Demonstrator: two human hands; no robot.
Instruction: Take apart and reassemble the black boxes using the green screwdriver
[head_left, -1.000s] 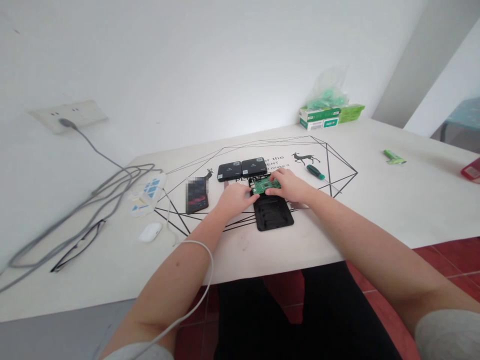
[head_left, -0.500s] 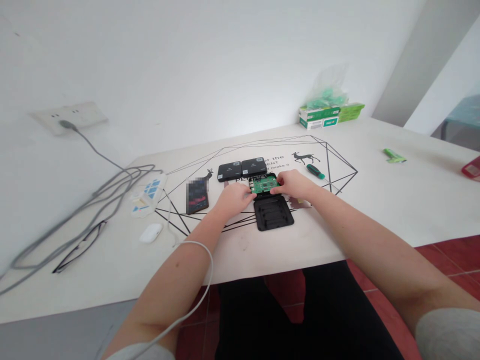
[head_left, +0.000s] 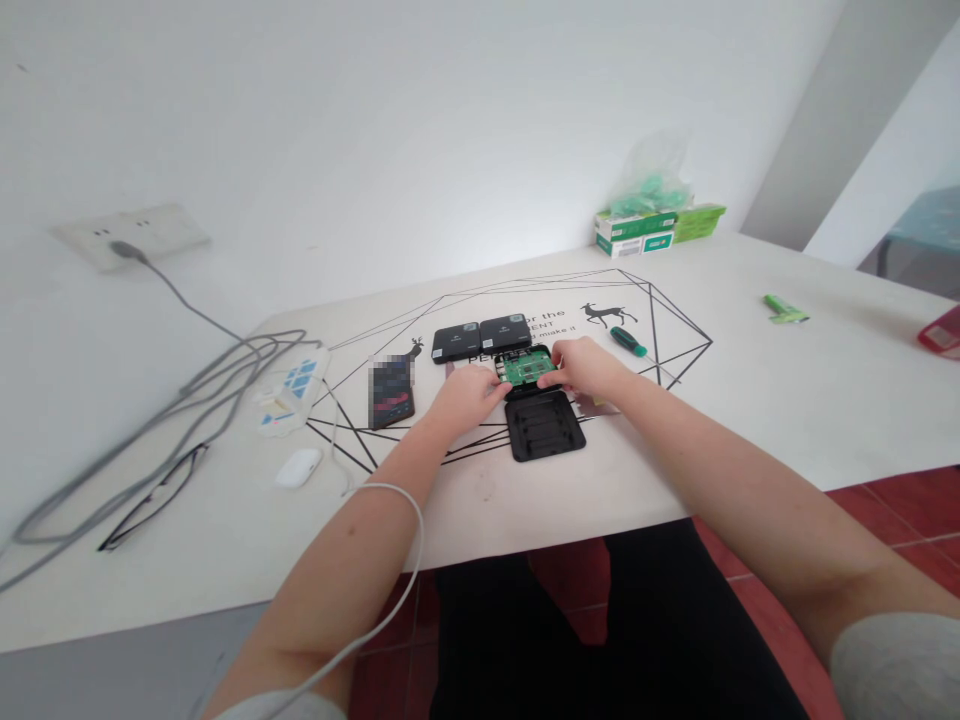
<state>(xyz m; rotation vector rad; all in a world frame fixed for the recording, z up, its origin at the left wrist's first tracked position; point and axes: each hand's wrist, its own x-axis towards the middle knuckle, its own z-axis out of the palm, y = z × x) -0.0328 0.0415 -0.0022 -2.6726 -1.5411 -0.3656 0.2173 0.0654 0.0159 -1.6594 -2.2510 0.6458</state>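
Note:
A green circuit board [head_left: 526,368] sits in a black plastic case half near the middle of the table. My left hand [head_left: 469,396] grips the left side of this case, thumb at its near left corner. On the right side, my right hand [head_left: 581,365] is closed with its thumb on the board's near right edge and its fingers at the far right edge. Directly in front lies the other case half, a black cover [head_left: 546,426] with its ribbed inside facing up. Behind are two closed black boxes, a left one [head_left: 456,343] and a right one [head_left: 505,332].
A green-handled screwdriver [head_left: 628,341] lies to the right. On the left are a phone [head_left: 391,391], a white earbud case [head_left: 298,467], eyeglasses [head_left: 154,497], a power strip [head_left: 294,392] and grey cable [head_left: 225,380]. Small green-and-white boxes [head_left: 636,227] stand at the back. A white cord [head_left: 409,500] crosses my left forearm.
The whole view has shifted slightly. Both hands keep the same places on the case and board, with no clear movement of either.

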